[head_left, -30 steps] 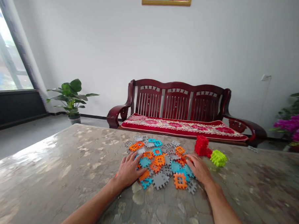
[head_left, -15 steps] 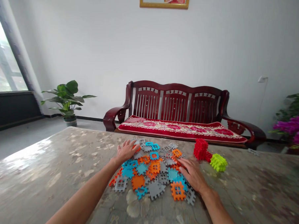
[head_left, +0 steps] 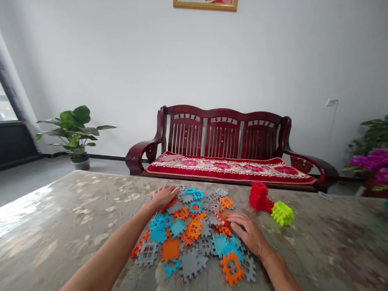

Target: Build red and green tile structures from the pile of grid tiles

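Flat interlocking plastic tiles with toothed edges, in grey, blue and orange, lie heaped in the middle of the table (head_left: 91, 218). My left hand (head_left: 164, 197) rests flat at the heap's far left side, fingers stretched out and palm down. An orange-red tile (head_left: 169, 204) shows just beside it. At the right side of the heap, my right hand (head_left: 248, 233) has its thumb and fingers closed on the edge of a tilted orange-red tile (head_left: 222, 219). Nearer me lie an orange window tile (head_left: 232, 268) and a large grey tile (head_left: 192, 262).
Right of the heap stand a stack of red tiles (head_left: 258, 196) and a stack of yellow-green tiles (head_left: 282, 213). A grey piece (head_left: 324, 196) lies by the far edge. Beyond the table is a wooden bench (head_left: 223, 134); purple flowers (head_left: 378, 164) stand at the right.
The view has shifted slightly, moving the scene left. My right fingers have drawn back a little, and the orange-red tile at them now stands tilted. My left hand stays at the heap's left side.
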The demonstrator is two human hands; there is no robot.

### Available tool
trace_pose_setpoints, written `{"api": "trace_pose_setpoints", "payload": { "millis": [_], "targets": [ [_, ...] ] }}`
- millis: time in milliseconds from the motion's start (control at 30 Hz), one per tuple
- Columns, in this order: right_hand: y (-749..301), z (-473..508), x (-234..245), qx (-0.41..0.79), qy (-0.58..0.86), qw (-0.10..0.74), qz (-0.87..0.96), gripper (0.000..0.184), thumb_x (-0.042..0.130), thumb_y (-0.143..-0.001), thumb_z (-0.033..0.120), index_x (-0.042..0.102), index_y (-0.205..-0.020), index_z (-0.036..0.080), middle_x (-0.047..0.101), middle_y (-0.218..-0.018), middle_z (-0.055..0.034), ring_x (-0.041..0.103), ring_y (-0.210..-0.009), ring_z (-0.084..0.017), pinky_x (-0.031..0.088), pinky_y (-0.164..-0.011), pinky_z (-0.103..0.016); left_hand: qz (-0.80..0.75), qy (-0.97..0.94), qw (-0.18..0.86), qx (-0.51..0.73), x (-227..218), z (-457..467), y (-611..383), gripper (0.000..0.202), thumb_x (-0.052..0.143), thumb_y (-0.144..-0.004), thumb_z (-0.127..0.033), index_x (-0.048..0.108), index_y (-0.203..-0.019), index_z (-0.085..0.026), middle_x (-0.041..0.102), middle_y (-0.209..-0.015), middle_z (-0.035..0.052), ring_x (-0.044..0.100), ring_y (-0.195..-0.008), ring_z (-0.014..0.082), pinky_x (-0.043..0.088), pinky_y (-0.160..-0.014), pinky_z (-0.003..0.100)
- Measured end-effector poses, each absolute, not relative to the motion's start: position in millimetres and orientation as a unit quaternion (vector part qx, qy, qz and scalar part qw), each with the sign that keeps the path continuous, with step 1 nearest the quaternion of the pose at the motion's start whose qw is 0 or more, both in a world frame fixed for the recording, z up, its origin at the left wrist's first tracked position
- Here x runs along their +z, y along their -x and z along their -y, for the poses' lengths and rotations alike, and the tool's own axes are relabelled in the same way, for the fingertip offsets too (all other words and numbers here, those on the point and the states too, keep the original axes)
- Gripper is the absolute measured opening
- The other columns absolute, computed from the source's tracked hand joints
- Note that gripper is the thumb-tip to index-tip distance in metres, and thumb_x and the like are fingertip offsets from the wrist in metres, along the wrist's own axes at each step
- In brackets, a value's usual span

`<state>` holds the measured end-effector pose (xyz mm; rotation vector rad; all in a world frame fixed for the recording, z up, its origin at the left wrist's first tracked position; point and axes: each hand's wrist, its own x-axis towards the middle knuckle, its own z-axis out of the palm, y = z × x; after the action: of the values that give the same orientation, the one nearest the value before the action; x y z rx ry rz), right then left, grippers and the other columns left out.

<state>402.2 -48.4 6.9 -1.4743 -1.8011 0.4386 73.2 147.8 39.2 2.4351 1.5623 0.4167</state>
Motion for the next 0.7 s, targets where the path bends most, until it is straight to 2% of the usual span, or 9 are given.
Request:
{"api": "trace_pose_setpoints", "payload": {
  "millis": [100, 200, 267, 333, 467, 567, 700],
  "targets": [
    [-400, 48, 11, 0.245, 0.566, 0.414, 0.67, 0.042, 0.053, -0.089, 0.056, 0.078, -0.098, 0.024, 0.075, -0.109, -0.0095, 0.062, -0.115, -0.03, 0.04, -0.107, -0.051, -0.532, -0.819, 0.143, 0.16, 43, -144, -74, 0.066, 0.014, -0.096, -0.054, 0.072, -0.091, -0.023, 0.074, -0.1, 0.0052, 0.066, -0.096, 0.0231, 0.047, -0.091, 0.033],
    [-401, 48, 14, 0.294, 0.567, 0.461, 0.616, 0.049, 0.052, -0.086, 0.062, 0.078, -0.098, 0.022, 0.075, -0.107, -0.0102, 0.065, -0.109, -0.031, 0.043, -0.104, -0.051, -0.551, -0.801, 0.146, 0.182, 46, -142, -79, 0.072, 0.004, -0.097, -0.048, 0.07, -0.09, -0.02, 0.074, -0.094, 0.0068, 0.067, -0.089, 0.0211, 0.048, -0.083, 0.029],
    [-402, 47, 16, 0.294, 0.571, 0.487, 0.591, 0.051, 0.053, -0.085, 0.063, 0.078, -0.099, 0.021, 0.075, -0.106, -0.0105, 0.066, -0.108, -0.032, 0.044, -0.103, -0.051, -0.567, -0.79, 0.136, 0.19, 48, -144, -86, 0.068, 0.007, -0.097, -0.045, 0.069, -0.098, -0.019, 0.074, -0.102, 0.0097, 0.067, -0.095, 0.0231, 0.048, -0.085, 0.031],
    [-404, 47, 16, 0.279, 0.578, 0.505, 0.577, 0.052, 0.053, -0.084, 0.064, 0.077, -0.098, 0.02, 0.075, -0.106, -0.011, 0.065, -0.11, -0.032, 0.043, -0.104, -0.05, -0.57, -0.789, 0.126, 0.189, 49, -148, -98, 0.061, 0.014, -0.097, -0.046, 0.067, -0.111, -0.02, 0.07, -0.118, 0.0112, 0.063, -0.109, 0.0252, 0.045, -0.093, 0.034],
    [-403, 46, 18, 0.241, 0.584, 0.513, 0.58, 0.052, 0.053, -0.083, 0.065, 0.077, -0.096, 0.02, 0.075, -0.106, -0.0114, 0.064, -0.109, -0.032, 0.044, -0.103, -0.049, -0.542, -0.817, 0.118, 0.157, 45, -154, -129, 0.055, 0.03, -0.094, -0.055, 0.052, -0.138, -0.028, 0.048, -0.15, 0.0088, 0.041, -0.138, 0.0288, 0.028, -0.113, 0.047],
    [-402, 45, 18, 0.219, 0.582, 0.514, 0.591, 0.052, 0.051, -0.084, 0.065, 0.077, -0.094, 0.021, 0.075, -0.106, -0.0115, 0.064, -0.108, -0.031, 0.045, -0.102, -0.048, -0.505, -0.847, 0.122, 0.109, 38, -155, -145, 0.054, 0.038, -0.092, -0.057, 0.05, -0.139, -0.034, 0.044, -0.153, 0.0064, 0.034, -0.142, 0.031, 0.021, -0.114, 0.056],
    [-402, 44, 17, 0.212, 0.575, 0.52, 0.595, 0.051, 0.051, -0.085, 0.064, 0.077, -0.092, 0.021, 0.075, -0.104, -0.0114, 0.065, -0.106, -0.029, 0.046, -0.101, -0.047, -0.469, -0.871, 0.12, 0.087, 34, -149, -148, 0.05, 0.037, -0.093, -0.057, 0.057, -0.134, -0.035, 0.053, -0.145, 0.0057, 0.045, -0.134, 0.0307, 0.025, -0.113, 0.055]
  ]
}}
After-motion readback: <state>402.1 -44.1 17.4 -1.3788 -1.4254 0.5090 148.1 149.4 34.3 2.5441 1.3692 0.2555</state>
